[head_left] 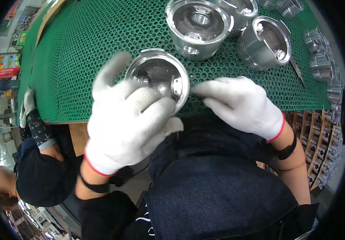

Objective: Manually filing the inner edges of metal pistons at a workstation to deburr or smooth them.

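A silver metal piston stands at the near edge of the green mat, its hollow side facing up. My left hand, in a white knit glove, is at its near left side. Several of its fingers bend over the near rim, while one digit stretches up along the piston's left. Just right of the same piston is my right hand, gloved too. Its forefinger points left at the rim with the thumb apart below; the fingertips are blurred and I see nothing held in them.
Beyond stand more pistons, one upright and one tilted. A thin metal strip lies right of them on the honeycomb-patterned green mat. Racks of pistons fill the right side. A person works at the left.
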